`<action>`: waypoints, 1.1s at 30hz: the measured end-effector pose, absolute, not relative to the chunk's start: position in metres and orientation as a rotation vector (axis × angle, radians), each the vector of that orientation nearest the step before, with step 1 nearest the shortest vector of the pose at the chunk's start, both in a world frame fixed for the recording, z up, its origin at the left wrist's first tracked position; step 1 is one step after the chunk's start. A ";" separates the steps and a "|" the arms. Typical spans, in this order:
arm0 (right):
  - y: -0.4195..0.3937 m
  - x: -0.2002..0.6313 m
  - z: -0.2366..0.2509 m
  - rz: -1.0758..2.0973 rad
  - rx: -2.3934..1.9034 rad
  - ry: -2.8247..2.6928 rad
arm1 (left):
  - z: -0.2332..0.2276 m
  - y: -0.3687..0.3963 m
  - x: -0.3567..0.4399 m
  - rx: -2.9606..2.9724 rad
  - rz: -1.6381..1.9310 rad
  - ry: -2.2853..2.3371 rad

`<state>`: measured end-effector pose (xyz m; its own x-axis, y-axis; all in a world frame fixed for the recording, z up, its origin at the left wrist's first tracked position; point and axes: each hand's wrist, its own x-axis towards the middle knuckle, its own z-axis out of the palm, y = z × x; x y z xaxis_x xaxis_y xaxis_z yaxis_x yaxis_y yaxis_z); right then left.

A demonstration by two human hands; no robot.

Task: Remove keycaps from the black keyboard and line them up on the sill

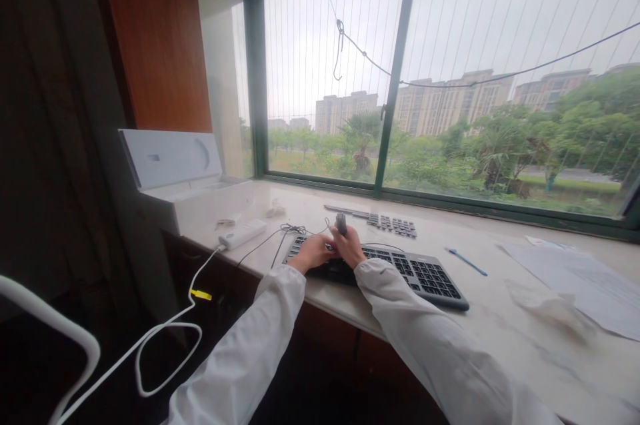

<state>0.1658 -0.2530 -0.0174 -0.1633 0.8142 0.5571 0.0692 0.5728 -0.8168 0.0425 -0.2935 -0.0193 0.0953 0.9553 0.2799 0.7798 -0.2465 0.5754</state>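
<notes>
sleeves: two white sleeves run from the bottom edge up and inward, meeting over the near left part of the keyboard.
keyboard: the dark keyboard lies flat at the front edge of the pale stone sill, its long axis running left to right and slanting a little nearer toward the right end; most of its length stretches to the right of both hands.
left hand: the left hand rests palm down on the left end of the keyboard, fingers curled against the keys; whether it pinches anything i cannot tell.
right hand: the right hand sits touching the left hand, just right of it, clenched around a small grey tool that stands upright above the knuckles.
relation: the tool's lower end points down at the key rows directly under the hand, so the right hand is the nearer one to the keys being worked.
loose keycaps: a cluster of loose keycaps lies on the sill just behind the keyboard, up and right of the right hand.
other things: a white power strip and its cable to the left, an open white box beyond it, a blue pen and papers to the right.
far: the window with trees and buildings outside.
</notes>
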 end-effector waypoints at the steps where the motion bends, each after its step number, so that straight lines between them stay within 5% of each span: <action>1: -0.254 0.166 -0.018 0.744 -0.766 -1.631 | -0.019 -0.292 0.042 2.106 0.887 1.751; 18: -0.269 0.163 -0.012 0.475 -0.689 -1.668 | -0.017 -0.295 0.047 2.166 0.794 1.916; 33: -0.233 0.201 -0.008 0.404 -0.873 -1.884 | -0.021 -0.310 0.044 1.899 1.393 1.684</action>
<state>0.2009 -0.2328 -0.0085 -0.2594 0.7215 0.6420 0.3945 0.6859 -0.6115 0.0445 -0.3096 -0.0208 -0.1223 0.8691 0.4793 0.6339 -0.3032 0.7115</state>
